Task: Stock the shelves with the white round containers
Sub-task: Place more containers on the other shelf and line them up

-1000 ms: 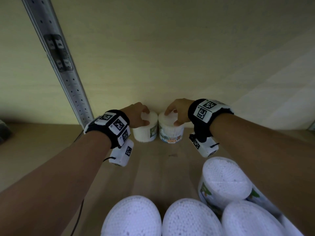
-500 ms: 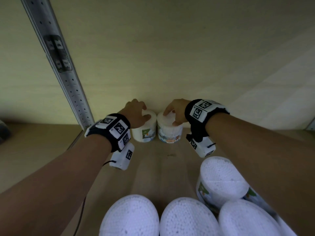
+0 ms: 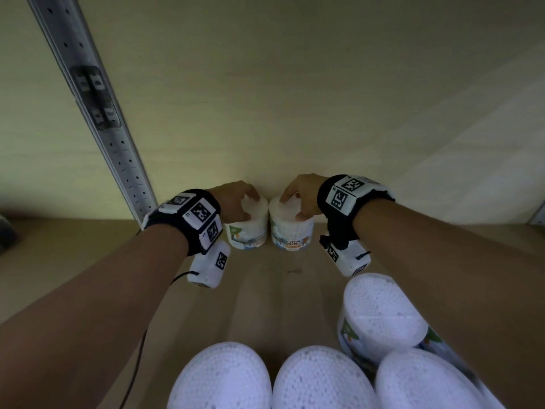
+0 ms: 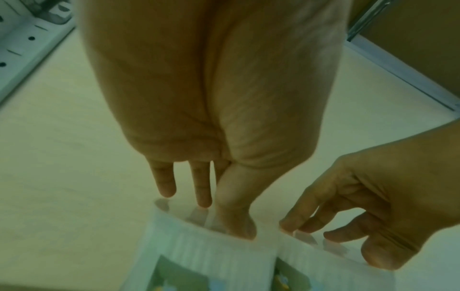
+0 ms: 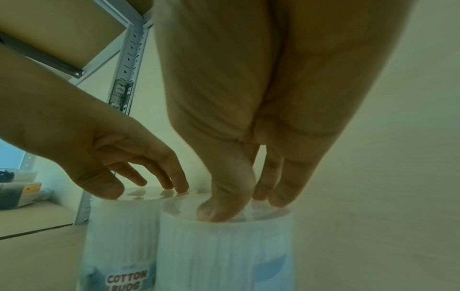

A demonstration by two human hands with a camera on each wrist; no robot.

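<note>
Two white round cotton-bud containers stand side by side at the back of the shelf, against the wall. My left hand (image 3: 236,199) is over the left container (image 3: 247,231), thumb on its clear lid and fingers nearly straight just above it. My right hand (image 3: 298,190) rests thumb and fingertips on the lid of the right container (image 3: 292,234). In the left wrist view my left hand (image 4: 206,206) hovers over the left container (image 4: 206,256). In the right wrist view my right hand (image 5: 236,196) touches the top of the right container (image 5: 224,246). Neither hand wraps a container.
Several more white containers (image 3: 321,382) stand at the front of the wooden shelf (image 3: 280,290), one (image 3: 380,314) under my right forearm. A perforated metal upright (image 3: 97,113) rises at the left. A dark object (image 3: 6,231) sits at the far left.
Both containers slid back toward the wall. The left one turned so its label faces front. My fingers have loosened from a grip to a light touch on the lids.
</note>
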